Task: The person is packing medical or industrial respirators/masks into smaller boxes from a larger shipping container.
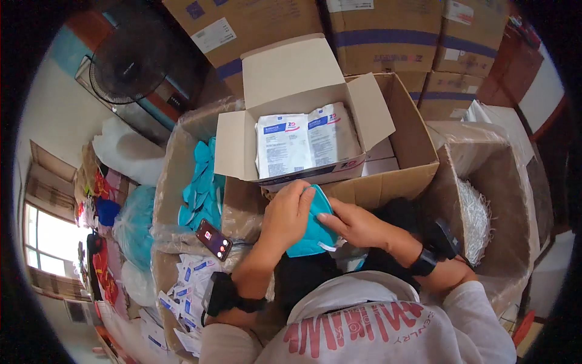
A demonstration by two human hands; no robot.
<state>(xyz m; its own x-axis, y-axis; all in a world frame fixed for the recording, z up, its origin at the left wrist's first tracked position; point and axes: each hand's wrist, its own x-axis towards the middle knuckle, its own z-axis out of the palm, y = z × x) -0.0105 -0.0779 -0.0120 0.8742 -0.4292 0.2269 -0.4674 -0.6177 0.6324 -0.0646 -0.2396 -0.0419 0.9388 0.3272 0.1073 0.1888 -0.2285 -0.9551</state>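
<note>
Here, teal cloth (310,233) in pinched hands (286,213) (359,227).

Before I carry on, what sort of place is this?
Probably a small packing workspace or storeroom: stacked cartons, white packets in an open box and loose teal pieces suggest it.

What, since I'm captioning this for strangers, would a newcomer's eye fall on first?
Probably the bright teal piece near the picture's centre, held between the left hand and right hand. Just beyond it, the open white carton of printed white packets stands out too. To the left, a heap of teal pieces echoes that colour.
</note>
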